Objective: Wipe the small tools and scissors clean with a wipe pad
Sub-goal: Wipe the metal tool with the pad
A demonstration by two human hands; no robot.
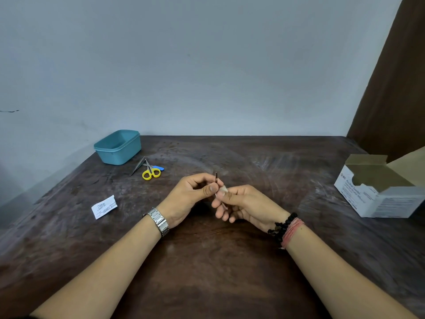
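Observation:
Above the middle of the dark wooden table, my left hand (195, 194) pinches a thin metal tool (216, 178) whose pointed tip sticks up past my thumb. My right hand (241, 203) pinches a small white wipe pad (224, 189) against the tool's shaft, just below the left thumb. The tool's lower end shows between my right fingers. Yellow-handled scissors (151, 173) lie farther back on the left. A blue-handled tool (158, 167) and metal tweezers (137, 166) lie beside them.
A teal plastic tub (103, 155) stands at the back left near the wall. A torn white wipe wrapper (104, 207) lies left of my left wrist. An open white cardboard box (379, 199) sits at the right edge. A brown curtain (395, 88) hangs at the back right.

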